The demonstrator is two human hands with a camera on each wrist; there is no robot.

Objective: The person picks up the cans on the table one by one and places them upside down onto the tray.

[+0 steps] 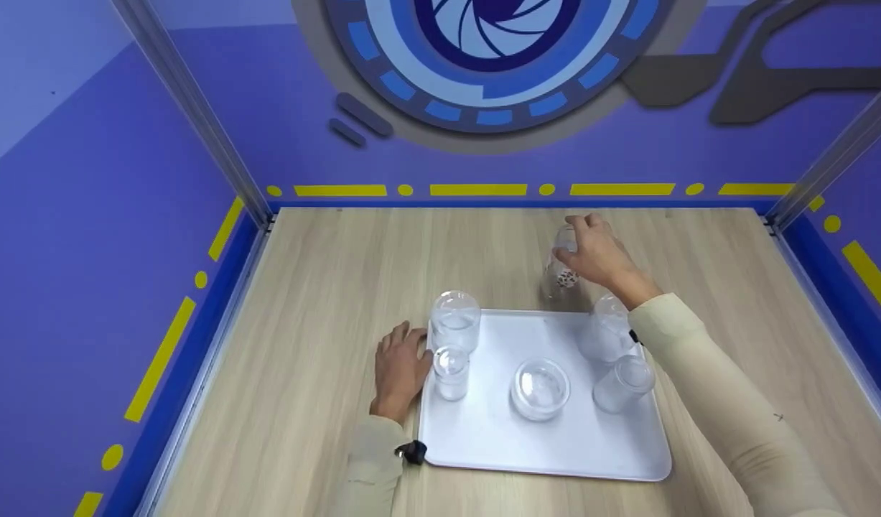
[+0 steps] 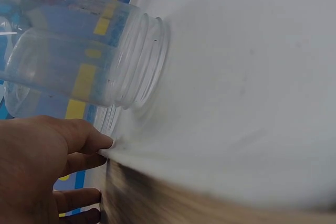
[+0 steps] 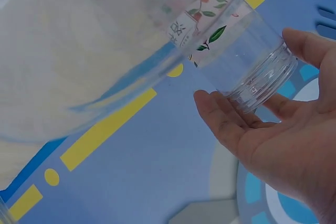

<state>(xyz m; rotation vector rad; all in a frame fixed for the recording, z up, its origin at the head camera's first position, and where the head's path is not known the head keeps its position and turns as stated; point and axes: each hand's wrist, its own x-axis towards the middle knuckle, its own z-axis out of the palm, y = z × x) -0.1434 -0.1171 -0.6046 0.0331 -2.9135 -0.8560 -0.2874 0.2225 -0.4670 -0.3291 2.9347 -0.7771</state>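
Observation:
Behind the tray, my right hand (image 1: 594,251) holds a clear glass jar (image 1: 561,276) from above, fingers and thumb round its threaded neck. A floral label (image 3: 210,24) runs round this jar in the right wrist view. At the left edge of the white tray (image 1: 497,445) rests my left hand (image 1: 399,366), fingers loosely extended and the thumb side touching the rim. Close beside that hand, a large clear jar (image 2: 68,45) stands mouth down on the tray, its threads at the bottom. A smaller clear jar (image 1: 451,377) is just in front of it.
A low round glass container (image 1: 541,395) sits mid-tray. On the tray's right side are a large clear jar (image 1: 602,337), partly behind my right forearm, and a smaller one (image 1: 620,388). Blue panels (image 1: 411,165) enclose the wooden table (image 1: 325,287) at the back and sides.

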